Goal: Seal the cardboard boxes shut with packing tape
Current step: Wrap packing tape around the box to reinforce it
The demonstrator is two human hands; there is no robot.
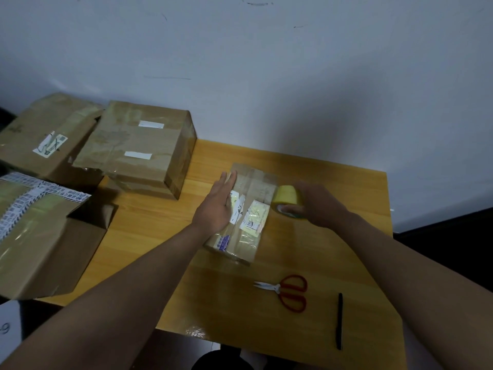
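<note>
A small flat cardboard box (pixel 249 198) with torn labels and old tape lies in the middle of the wooden table (pixel 333 257). My left hand (pixel 217 205) rests flat on its left part, fingers straight and pointing away from me. Just off the box's right edge my right hand (pixel 314 205) grips a yellowish roll of packing tape (pixel 286 196), with the thumb along the roll's near side.
Red-handled scissors (pixel 286 291) and a black pen (pixel 339 320) lie near the table's front right. A large taped box (pixel 138 148) stands at the table's back left, another box (pixel 45 134) behind it. A big box (pixel 40 236) with printed tape sits at the left edge.
</note>
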